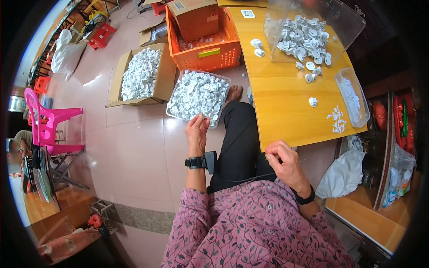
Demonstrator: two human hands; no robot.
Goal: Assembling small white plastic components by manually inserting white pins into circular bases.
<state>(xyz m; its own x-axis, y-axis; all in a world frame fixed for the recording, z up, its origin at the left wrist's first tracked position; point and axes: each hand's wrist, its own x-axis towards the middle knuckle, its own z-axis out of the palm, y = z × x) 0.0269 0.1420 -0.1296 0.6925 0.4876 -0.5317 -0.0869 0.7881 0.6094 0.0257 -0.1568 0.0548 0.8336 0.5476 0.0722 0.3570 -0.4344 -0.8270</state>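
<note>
My left hand [197, 130] reaches over the near rim of a clear plastic bin [217, 119], its fingers pinched together. Heaped in that bin are small white round plastic parts [199, 94]. Whether a part is between those fingertips cannot be made out. Beside the near corner of the yellow wooden table [286, 120], my right hand [288, 165] is closed, thumb against curled fingers. Anything in it is hidden or too small to name. One white plastic part [313, 102] lies alone on the tabletop, near a scatter of tiny white pieces [337, 120].
A clear box [353, 24] lies tipped on the table, white parts spilling out. A long clear tray [363, 117] holds tiny white pieces. On the floor stand a cardboard box [166, 73] of white parts and an orange crate [223, 58]. A pink chair [58, 117] is at left.
</note>
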